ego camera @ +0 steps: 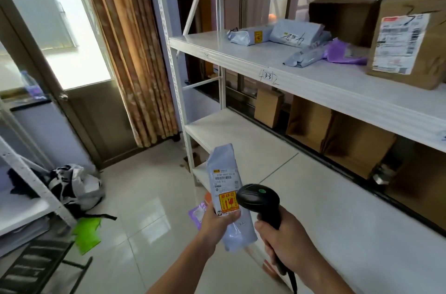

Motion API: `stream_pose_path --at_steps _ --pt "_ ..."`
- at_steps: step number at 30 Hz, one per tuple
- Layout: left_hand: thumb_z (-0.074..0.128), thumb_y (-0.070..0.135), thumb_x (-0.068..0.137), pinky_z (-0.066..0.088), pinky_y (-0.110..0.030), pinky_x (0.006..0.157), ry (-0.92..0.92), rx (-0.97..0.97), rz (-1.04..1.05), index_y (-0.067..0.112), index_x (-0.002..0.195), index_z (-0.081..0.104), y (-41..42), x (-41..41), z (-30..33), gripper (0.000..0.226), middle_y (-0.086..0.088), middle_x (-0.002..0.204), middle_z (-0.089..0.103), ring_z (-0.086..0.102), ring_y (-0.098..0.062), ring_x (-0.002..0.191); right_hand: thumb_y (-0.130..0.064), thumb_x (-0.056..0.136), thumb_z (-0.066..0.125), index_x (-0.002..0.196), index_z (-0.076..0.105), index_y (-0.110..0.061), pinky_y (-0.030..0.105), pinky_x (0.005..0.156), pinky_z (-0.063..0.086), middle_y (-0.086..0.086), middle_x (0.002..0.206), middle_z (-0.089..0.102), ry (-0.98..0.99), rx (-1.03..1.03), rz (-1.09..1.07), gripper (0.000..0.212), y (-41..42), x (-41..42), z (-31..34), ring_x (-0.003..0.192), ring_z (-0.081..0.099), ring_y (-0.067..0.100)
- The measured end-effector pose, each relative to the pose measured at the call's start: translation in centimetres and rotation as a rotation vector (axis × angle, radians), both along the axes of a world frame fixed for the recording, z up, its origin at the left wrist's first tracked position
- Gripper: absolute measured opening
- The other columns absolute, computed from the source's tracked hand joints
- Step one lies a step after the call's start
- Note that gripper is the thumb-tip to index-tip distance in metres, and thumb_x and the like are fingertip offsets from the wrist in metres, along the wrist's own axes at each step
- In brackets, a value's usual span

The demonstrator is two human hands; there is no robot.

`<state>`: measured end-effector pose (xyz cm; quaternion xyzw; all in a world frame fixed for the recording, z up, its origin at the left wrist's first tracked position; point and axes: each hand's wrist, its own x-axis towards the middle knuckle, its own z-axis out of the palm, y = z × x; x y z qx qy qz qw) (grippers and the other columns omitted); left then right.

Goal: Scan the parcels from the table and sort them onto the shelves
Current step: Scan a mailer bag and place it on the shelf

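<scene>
My left hand [217,220] grips a long grey parcel [225,170] with a barcode label and a yellow fragile sticker, held upright in front of me; a purple parcel [198,213] peeks out behind that hand. My right hand [284,243] grips a black barcode scanner [258,199] whose head sits just right of the label. The white shelving unit [313,79] stands to the right. Its upper shelf carries grey parcels [296,33], a purple bag [342,52] and a labelled cardboard box [407,40].
Brown cardboard boxes [311,122] line the middle shelf. A curtain [135,52] and a glass door [60,28] are at the left. Bags and a green bag [87,233] lie on the tiled floor by another white rack [26,173].
</scene>
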<state>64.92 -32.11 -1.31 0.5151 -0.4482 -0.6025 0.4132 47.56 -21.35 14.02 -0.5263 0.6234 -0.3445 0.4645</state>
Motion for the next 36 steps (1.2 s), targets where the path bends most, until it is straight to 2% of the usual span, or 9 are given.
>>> stream_pose_path --at_steps 7,15,21,24,26,29,31,34,36 --pt "0.098 0.039 0.056 0.059 -0.052 0.096 0.018 0.051 0.014 0.031 0.112 0.073 -11.3 0.5 -0.7 0.062 -0.013 0.124 0.069 0.074 -0.027 0.107 -0.016 0.097 0.058 0.092 0.058 -0.020 0.037 0.053 0.047 0.001 0.052 0.053 -0.025 0.025 -0.004 0.006 -10.8 0.7 0.7 0.049 0.048 0.023" --pt "0.094 0.018 0.062 0.061 -0.051 0.090 -0.036 0.112 -0.054 0.019 0.115 0.070 -24.5 1.4 -2.5 0.058 -0.008 0.103 0.079 0.076 -0.030 0.098 -0.015 0.096 0.058 0.092 0.056 -0.023 0.032 0.048 0.045 0.003 0.055 0.051 -0.003 0.060 -0.105 0.010 -22.0 3.0 -0.4 0.048 0.047 0.024" --pt "0.090 0.006 0.073 0.063 -0.046 0.085 -0.166 0.164 -0.270 0.011 0.100 0.075 -34.6 0.6 -4.2 0.031 -0.010 0.093 0.080 0.077 -0.031 0.090 -0.017 0.094 0.058 0.092 0.057 -0.022 0.034 0.051 0.047 0.005 0.060 0.053 0.000 0.119 -0.285 0.006 -28.5 4.3 -1.1 0.048 0.048 0.021" --pt "0.096 0.023 0.057 0.064 -0.046 0.083 -0.223 0.182 -0.355 0.010 0.102 0.076 -39.1 -1.2 -5.3 0.051 -0.015 0.098 0.079 0.077 -0.032 0.089 -0.016 0.093 0.057 0.091 0.056 -0.020 0.033 0.049 0.047 0.004 0.058 0.052 0.022 0.119 -0.364 0.004 -31.0 3.9 -1.5 0.046 0.048 0.019" --pt "0.096 0.026 0.056 0.063 -0.041 0.075 -0.243 0.201 -0.381 0.006 0.111 0.068 -41.5 -3.2 -6.1 0.065 -0.016 0.102 0.077 0.075 -0.030 0.085 -0.017 0.092 0.056 0.089 0.054 -0.020 0.033 0.050 0.048 0.002 0.056 0.051 0.042 0.126 -0.408 0.004 -32.5 3.2 -1.9 0.046 0.048 0.018" --pt "0.090 0.014 0.073 0.052 -0.034 0.064 -0.232 0.263 -0.374 0.009 0.118 0.048 -44.4 -6.7 -7.6 0.061 -0.018 0.109 0.068 0.066 -0.024 0.083 -0.019 0.092 0.057 0.088 0.053 -0.022 0.028 0.050 0.047 -0.002 0.055 0.052 0.070 0.152 -0.480 0.006 -34.2 1.4 -2.9 0.045 0.049 0.016" --pt "0.090 0.024 0.066 0.055 -0.038 0.069 -0.267 0.279 -0.416 0.008 0.120 0.046 -46.4 -9.2 -9.5 0.072 -0.020 0.113 0.066 0.066 -0.028 0.089 -0.020 0.092 0.057 0.089 0.053 -0.022 0.027 0.048 0.046 -0.002 0.056 0.053 0.090 0.159 -0.527 0.005 -35.2 0.2 -3.6 0.044 0.050 0.015" --pt "0.089 0.023 0.070 0.060 -0.051 0.086 -0.392 0.263 -0.444 0.013 0.118 0.048 -48.5 -12.3 -12.5 0.064 -0.014 0.111 0.066 0.068 -0.034 0.099 -0.019 0.092 0.058 0.091 0.053 -0.018 0.026 0.046 0.045 0.002 0.058 0.053 0.108 0.178 -0.587 0.005 -36.2 -1.7 -4.4 0.044 0.050 0.014" --pt "0.088 0.019 0.074 0.059 -0.051 0.091 -0.449 0.257 -0.468 0.014 0.116 0.049 -49.3 -14.1 -13.5 0.059 -0.012 0.107 0.064 0.067 -0.034 0.100 -0.019 0.091 0.057 0.091 0.054 -0.019 0.027 0.048 0.046 0.002 0.060 0.052 0.103 0.193 -0.614 0.004 -36.7 -2.7 -5.0 0.046 0.050 0.015"
